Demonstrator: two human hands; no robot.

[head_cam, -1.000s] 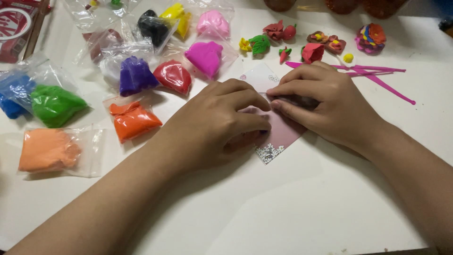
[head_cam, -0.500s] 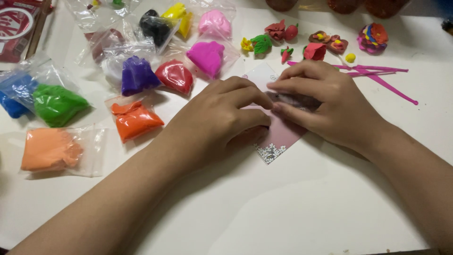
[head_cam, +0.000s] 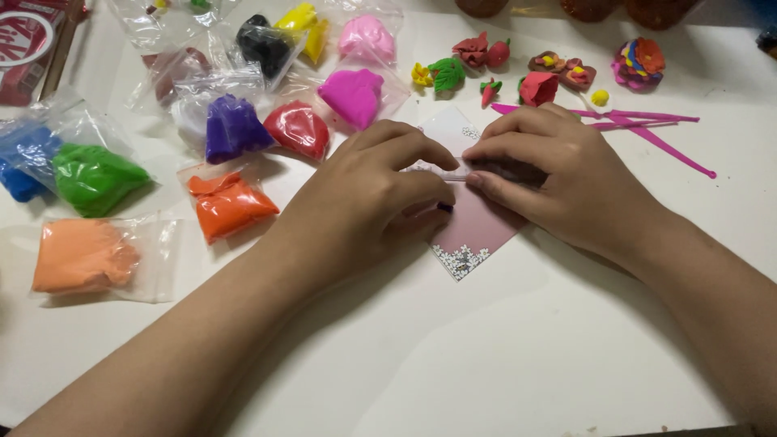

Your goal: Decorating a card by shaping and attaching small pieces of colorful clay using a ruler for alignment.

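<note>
The white table [head_cam: 502,356] fills the view, and its widest bare stretch runs from four to seven o'clock, below both forearms; the far edge at twelve o'clock is crowded. The left hand [head_cam: 368,198] sits dead centre, knuckles up and fingers curled, pressing down on a pink card [head_cam: 477,231] with white lace-like trim, and the right hand [head_cam: 558,174] meets it from two o'clock, fingertips pinched onto a thin clear strip [head_cam: 456,177] lying between the two hands. The card lies flat beneath both, its lower corner poking out at six o'clock of the fingers. From nine round to twelve o'clock I count nine clear bags of modelling clay: light orange [head_cam: 81,255], green [head_cam: 95,178], blue [head_cam: 20,166], orange [head_cam: 227,206], purple [head_cam: 233,129], red [head_cam: 299,129], magenta [head_cam: 354,95], black [head_cam: 263,44] and pale pink [head_cam: 367,36], with a yellow lump [head_cam: 303,24] beside the black one. At one o'clock lie pink plastic sculpting tools [head_cam: 639,129], how many I cannot tell, and behind them a row of small clay figures [head_cam: 538,77].
</note>
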